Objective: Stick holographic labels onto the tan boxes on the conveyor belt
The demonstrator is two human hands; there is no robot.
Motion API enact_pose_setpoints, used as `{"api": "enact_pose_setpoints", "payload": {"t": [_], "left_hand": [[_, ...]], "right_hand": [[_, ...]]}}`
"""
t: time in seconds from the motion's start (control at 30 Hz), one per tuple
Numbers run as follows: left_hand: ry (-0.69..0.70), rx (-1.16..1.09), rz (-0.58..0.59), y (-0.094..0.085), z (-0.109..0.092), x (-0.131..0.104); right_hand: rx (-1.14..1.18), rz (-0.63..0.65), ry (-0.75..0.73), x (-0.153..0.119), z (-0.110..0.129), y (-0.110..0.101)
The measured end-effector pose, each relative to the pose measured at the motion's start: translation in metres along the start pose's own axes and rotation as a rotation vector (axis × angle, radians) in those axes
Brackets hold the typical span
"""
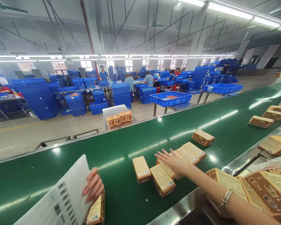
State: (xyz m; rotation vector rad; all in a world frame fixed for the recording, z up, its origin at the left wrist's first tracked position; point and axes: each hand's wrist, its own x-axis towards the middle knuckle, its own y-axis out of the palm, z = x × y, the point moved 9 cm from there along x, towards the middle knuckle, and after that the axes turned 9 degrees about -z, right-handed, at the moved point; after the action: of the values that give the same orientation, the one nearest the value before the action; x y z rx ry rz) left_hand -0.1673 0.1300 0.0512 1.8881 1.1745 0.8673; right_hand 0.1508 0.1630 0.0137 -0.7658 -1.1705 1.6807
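Your left hand (94, 185) has a narrow grip, fingers bent round the edge of a printed white sheet (69, 187). A small carton (97, 208) shows just below it; whether you hold this too cannot be told. Your right hand (172, 163), its grip wide with fingers spread, lies palm down over a carton in the cluster on the green belt (61, 159). Beside that carton, a near carton (162, 178) sits at an angle, with a left carton (140, 168) next to it. A bracelet (226, 197) rings your right wrist. Beyond the belt, four cartons (120, 118) stand in a row on a metal bench (107, 113).
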Motion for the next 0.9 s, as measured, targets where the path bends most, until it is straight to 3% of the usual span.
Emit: {"api": "enact_pose_setpoints", "payload": {"t": [0.1,0.2,0.27,0.33,0.43,0.5,0.57,0.7,0.8,0.9], "left_hand": [[-0.115,-0.055,0.198,0.015,0.029,-0.018],[-0.119,-0.126,0.250,0.018,0.035,-0.034],[-0.076,-0.188,0.218,0.015,0.031,-0.042],[-0.051,-0.206,0.107,0.006,0.031,-0.046],[-0.042,-0.168,-0.074,-0.008,0.037,-0.047],[-0.051,-0.125,-0.092,-0.010,0.044,-0.044],[-0.084,-0.061,-0.021,-0.006,0.053,-0.040],[-0.057,0.075,-0.017,-0.014,0.058,-0.030],[-0.111,0.199,-0.105,-0.024,0.067,-0.019],[-0.206,0.292,-0.224,-0.037,0.077,-0.007]], "right_hand": [[0.007,0.051,0.034,0.013,-0.006,-0.012],[-0.041,0.028,0.061,0.007,-0.016,-0.037],[-0.076,-0.057,0.113,-0.002,-0.023,-0.065],[-0.024,-0.166,0.189,-0.012,-0.023,-0.094],[0.310,-0.288,0.253,-0.022,-0.004,-0.111],[0.604,-0.328,0.289,-0.023,0.017,-0.098],[0.950,-0.286,0.360,-0.019,0.040,-0.066],[1.713,0.001,0.578,-0.012,0.092,0.020],[1.859,0.136,0.823,-0.024,0.109,0.065],[1.720,0.200,0.932,-0.045,0.103,0.087]]}}
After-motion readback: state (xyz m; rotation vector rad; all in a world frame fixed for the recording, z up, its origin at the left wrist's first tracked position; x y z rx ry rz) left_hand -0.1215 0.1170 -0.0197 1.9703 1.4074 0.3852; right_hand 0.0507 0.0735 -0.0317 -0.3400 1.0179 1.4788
